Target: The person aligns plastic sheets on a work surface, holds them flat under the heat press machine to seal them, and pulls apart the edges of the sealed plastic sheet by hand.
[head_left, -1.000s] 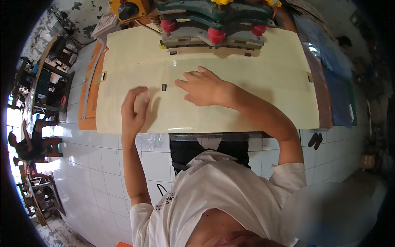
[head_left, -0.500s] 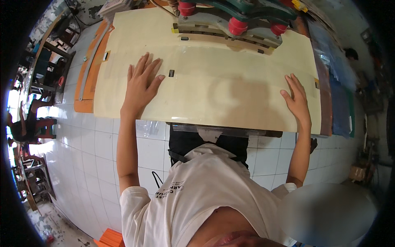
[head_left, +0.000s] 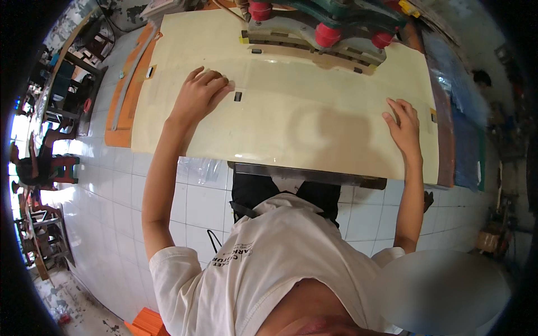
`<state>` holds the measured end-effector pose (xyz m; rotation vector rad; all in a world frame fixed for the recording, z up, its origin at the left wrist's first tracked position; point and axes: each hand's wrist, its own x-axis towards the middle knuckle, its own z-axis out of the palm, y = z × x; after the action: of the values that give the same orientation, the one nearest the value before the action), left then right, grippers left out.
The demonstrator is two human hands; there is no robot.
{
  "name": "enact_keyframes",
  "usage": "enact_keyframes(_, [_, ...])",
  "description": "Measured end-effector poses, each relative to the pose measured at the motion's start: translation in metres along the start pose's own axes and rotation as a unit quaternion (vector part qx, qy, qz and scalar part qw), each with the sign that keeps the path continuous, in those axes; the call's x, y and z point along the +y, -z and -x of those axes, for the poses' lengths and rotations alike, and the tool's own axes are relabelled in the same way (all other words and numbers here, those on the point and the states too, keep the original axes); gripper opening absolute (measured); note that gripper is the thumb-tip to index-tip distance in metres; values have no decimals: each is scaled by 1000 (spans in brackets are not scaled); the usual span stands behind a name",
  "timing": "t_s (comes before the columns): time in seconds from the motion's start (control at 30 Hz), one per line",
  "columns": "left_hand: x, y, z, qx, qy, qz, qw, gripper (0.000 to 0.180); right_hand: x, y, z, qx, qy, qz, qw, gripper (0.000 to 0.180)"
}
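Observation:
A large cream sheet (head_left: 269, 117) spreads over the work table, with a shiny patch of clear film along part of its front edge. Above its left half is my left hand (head_left: 200, 94), fingers loosely bent and thumb close to the index fingertip; I see nothing held in it. Just right of that thumb lies a small black rectangular tab (head_left: 238, 96). Toward the sheet's right end rests my right hand (head_left: 404, 124), fingers apart and slightly bent, holding nothing. Another dark tab (head_left: 433, 116) sits at the right edge beyond it.
A heavy green-and-grey press head (head_left: 319, 33) with red knobs overhangs the sheet's far side. At left, a metal ruler (head_left: 133, 78) lies on an orange board (head_left: 119, 138). Blue plastic sheets (head_left: 468, 148) hang at right. An orange stool (head_left: 147, 325) stands behind at lower left.
My left hand has gone from lying flat with spread fingers to a raised, bent-finger shape, its wrist angled more to the right. The fingers of my right hand have bent a little.

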<state>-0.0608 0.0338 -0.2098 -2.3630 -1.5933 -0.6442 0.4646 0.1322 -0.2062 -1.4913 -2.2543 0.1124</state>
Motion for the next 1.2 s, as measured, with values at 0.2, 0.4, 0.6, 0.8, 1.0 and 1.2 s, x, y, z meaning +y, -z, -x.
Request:
enact_keyframes(0.2, [15,33,-12,130,-39,-94,986,15,-56,3,0,-19,128,21,991,56])
enact_keyframes(0.4, [63,93,-25,219,-60,-134,965,16,-86,-4,-7,44,172,37,983,58])
enact_keyframes(0.6, [74,132,4,213,-52,-125,968,16,-53,13,-2,189,105,21,976,23])
enact_keyframes(0.8, [89,165,34,202,-41,-67,976,18,-58,98,41,259,136,8,956,15])
enact_keyframes(1.0, [127,205,65,276,-26,72,958,38,-69,175,98,132,149,-50,979,20])
enact_keyframes(1.2, [131,236,103,141,-120,169,968,31,-71,211,152,2,154,-156,976,17])
